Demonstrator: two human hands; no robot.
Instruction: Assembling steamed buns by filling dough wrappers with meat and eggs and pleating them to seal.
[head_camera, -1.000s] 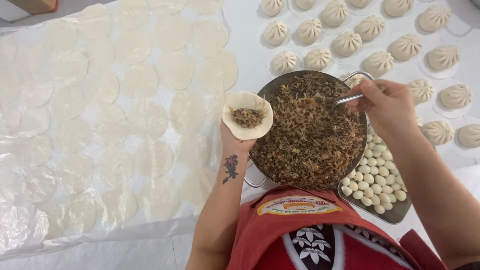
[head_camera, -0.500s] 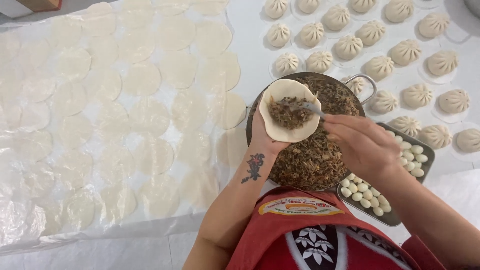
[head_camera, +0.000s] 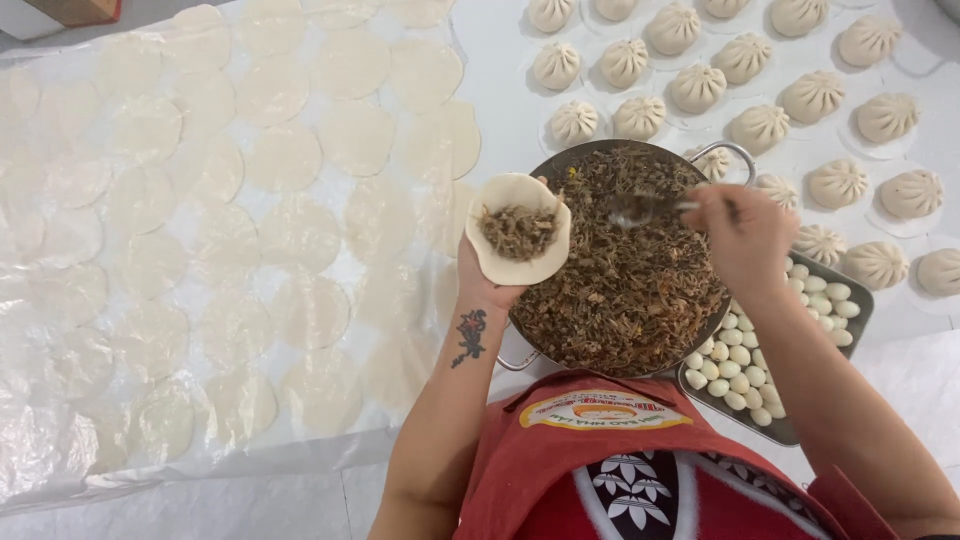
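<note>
Two hands work apart over the pan (head_camera: 560, 165): the left hand (head_camera: 487, 280) cups a filled wrapper (head_camera: 518, 230) at its left rim. Right hand (head_camera: 742, 235) grips a spoon (head_camera: 650, 207) above the filling (head_camera: 630, 280); buns (head_camera: 760, 127) crowd the far edge.

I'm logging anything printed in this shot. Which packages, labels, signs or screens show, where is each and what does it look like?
Apron badge: on the red apron at the bottom centre, an oval patch, yellow and white with a small orange and red picture.
Apron motif: just below the badge, white leaf shapes on a dark panel.
Box: top left corner, a brown cardboard edge, mostly cut off.
No signs or screens show.
</note>
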